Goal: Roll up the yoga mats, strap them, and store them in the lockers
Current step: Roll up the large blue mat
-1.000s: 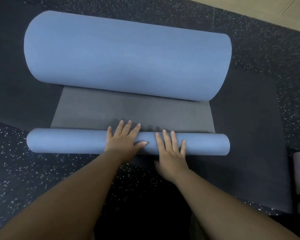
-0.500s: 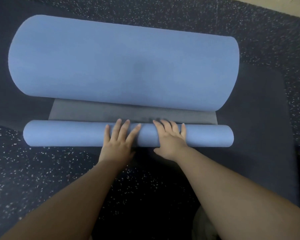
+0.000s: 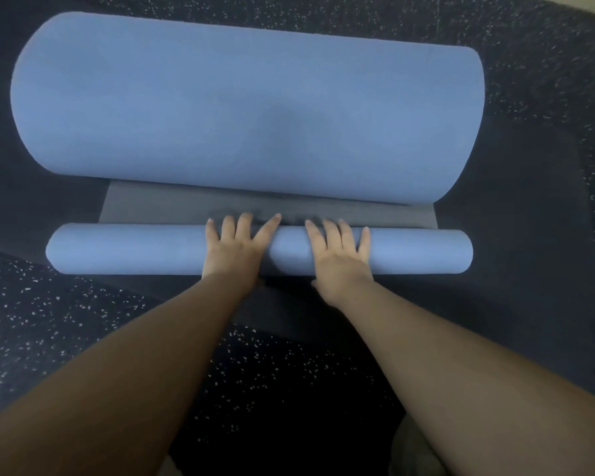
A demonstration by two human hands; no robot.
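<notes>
The blue yoga mat (image 3: 248,104) lies on the dark speckled floor (image 3: 66,321), on top of a flat dark mat (image 3: 529,235). Its near end is wound into a thin roll (image 3: 134,249). The roll's long side runs left to right, straight across in front of the person. Its far end curls up in a big blue hump, and a strip of grey underside (image 3: 172,207) shows between the hump and the thin roll.

Both hands sit on top of the roll, near its middle. The left hand (image 3: 234,252) is a bit left of the middle and the right hand (image 3: 340,259) a bit right of it. They are close together but not touching. Each grip is flat and spread: the fingers are straight and fanned out, and they press down on the roll without curling round it. The fingertips point away from the person and reach over the far edge of the roll to the grey strip.

The rest of the mat lies just past the fingers, so I think the next push goes forward, away from the body. Both hands are the same distance from it. The two ends of the roll stick out far past the hands, so they might wander if the push is not even.
</notes>
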